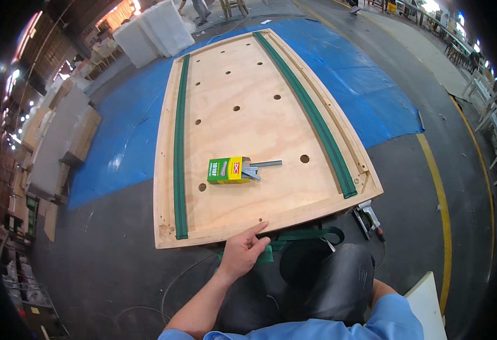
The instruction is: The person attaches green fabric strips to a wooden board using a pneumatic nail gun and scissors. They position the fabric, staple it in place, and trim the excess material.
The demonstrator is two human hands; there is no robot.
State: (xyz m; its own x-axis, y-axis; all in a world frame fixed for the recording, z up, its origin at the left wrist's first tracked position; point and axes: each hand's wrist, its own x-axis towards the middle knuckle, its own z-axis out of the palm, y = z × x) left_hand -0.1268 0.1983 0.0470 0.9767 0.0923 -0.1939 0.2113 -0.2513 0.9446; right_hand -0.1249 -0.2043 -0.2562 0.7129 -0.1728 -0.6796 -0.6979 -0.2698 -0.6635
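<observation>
My left hand (244,249) is at the near edge of a large wooden frame (214,231) with a plywood panel (231,136). Its index finger stretches along the edge and the thumb stands apart; the other fingers are mostly hidden. Below it, a loose green webbing strap (302,233) curls over my lap. Two green webbing straps, a left one (180,147) and a right one (310,110), run lengthwise along the frame. A green and yellow box (225,170) lies on its side on the panel, strips of staples (266,164) spilling from its open end. My right hand is hidden behind my knee.
A staple gun (367,218) with a hose is at the frame's near right corner. A pointed metal tip (328,245) shows by my knee. Blue sheeting (118,141) lies under the frame. White wrapped blocks (155,34) stand far left, stacked panels (61,141) at left.
</observation>
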